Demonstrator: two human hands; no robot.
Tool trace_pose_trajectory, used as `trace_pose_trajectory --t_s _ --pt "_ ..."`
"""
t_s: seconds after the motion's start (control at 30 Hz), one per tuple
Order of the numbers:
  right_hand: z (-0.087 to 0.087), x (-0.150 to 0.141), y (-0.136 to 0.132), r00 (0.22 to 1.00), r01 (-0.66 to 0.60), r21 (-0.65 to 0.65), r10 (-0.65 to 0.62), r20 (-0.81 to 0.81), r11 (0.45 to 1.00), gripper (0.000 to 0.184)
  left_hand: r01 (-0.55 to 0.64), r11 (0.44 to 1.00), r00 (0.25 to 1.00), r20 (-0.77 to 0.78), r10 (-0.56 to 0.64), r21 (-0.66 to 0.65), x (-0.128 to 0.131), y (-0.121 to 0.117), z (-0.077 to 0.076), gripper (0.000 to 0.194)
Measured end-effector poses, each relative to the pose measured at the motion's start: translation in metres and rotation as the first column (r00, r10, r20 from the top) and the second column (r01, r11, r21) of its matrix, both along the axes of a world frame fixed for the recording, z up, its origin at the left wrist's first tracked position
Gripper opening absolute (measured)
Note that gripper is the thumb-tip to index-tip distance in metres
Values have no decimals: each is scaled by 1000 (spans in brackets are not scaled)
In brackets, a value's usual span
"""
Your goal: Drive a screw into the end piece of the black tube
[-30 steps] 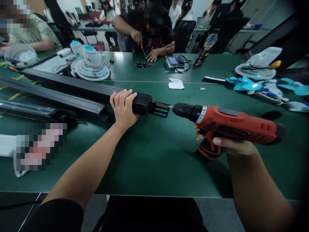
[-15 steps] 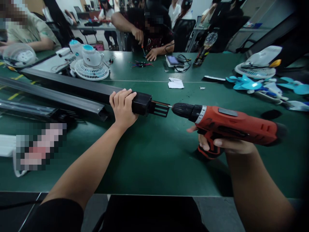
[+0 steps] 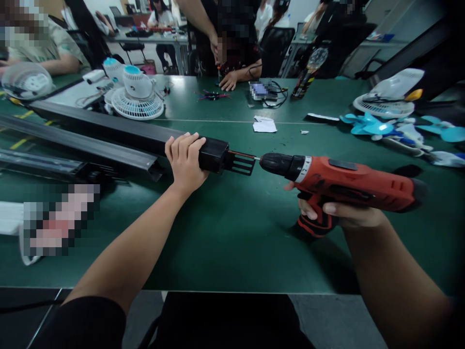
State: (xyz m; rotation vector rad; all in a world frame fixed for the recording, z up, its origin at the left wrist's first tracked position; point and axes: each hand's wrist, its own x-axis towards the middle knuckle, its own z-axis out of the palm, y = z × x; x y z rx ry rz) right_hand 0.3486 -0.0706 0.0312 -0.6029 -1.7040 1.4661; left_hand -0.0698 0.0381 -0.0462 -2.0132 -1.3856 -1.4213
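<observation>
My left hand (image 3: pixel 187 162) is wrapped over the end of a long black rectangular beam (image 3: pixel 119 127) that lies across the table. From the beam's end cap sticks a slotted black metal bracket (image 3: pixel 241 164). My right hand (image 3: pixel 348 213) grips the handle of a red and black cordless drill (image 3: pixel 356 182), held sideways with its chuck pointing left. The drill's long thin bit (image 3: pixel 257 158) runs along the bracket's upper edge toward the end cap. Where its tip meets the beam is too small to make out.
More black beams (image 3: pixel 90 145) lie at the left. White fan parts (image 3: pixel 138 99) stand behind them, with blue fan blades (image 3: pixel 370 125) at right. Paper scraps (image 3: pixel 264 124), a bottle (image 3: pixel 305 80) and wires lie farther back. A co-worker's hands (image 3: pixel 228 80) work a screwdriver across the green table (image 3: pixel 232 232).
The rear of the drill has dropped out of its earlier place, shifting slightly up and left. My right fingers have loosened around the trigger area. The co-worker's screwdriver hand has risen.
</observation>
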Motion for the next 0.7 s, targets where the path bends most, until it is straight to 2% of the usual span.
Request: trace_pose_trajectory --t_s 0.3,0.47,0.7 --pt "2 0 2 999 47 -9 -46 28 999 56 -24 1000 1000 0 24 -3 0 0 0 55" --pt "4 -5 2 998 -3 20 2 59 1000 56 -29 999 1000 8 29 -33 0 -1 0 54" --pt "7 -11 -4 998 55 -18 -54 42 998 56 -38 998 999 -26 39 42 0 -1 -2 55"
